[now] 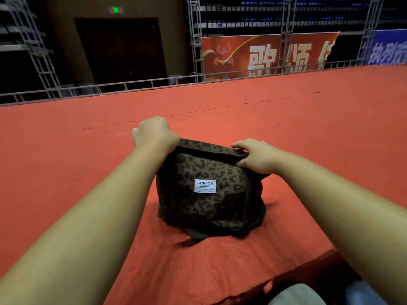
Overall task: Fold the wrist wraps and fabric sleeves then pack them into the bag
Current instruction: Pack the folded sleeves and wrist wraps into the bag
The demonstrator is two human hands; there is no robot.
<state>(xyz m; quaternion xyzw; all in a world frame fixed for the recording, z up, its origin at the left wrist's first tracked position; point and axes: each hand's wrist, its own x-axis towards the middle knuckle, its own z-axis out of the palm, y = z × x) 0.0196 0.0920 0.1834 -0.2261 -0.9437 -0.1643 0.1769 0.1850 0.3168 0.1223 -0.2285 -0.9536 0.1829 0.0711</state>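
An indoor event hall: a red-carpeted stage (pixel 242 111) edged by metal truss (pixel 196 38), banners (pixel 264 53) behind, blue seats (pixel 264 2), a green exit sign (pixel 115 10) over a door (pixel 120 49).

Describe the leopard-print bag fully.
The bag is soft brown fabric with black leopard spots and a white label reading FASHION on its near side. It stands slumped on the red carpet. The left hand grips its top left end; the right hand pinches the top rim at right.

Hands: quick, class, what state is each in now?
Left hand: grips the bag by its top edge.
Right hand: pinches that top edge too.
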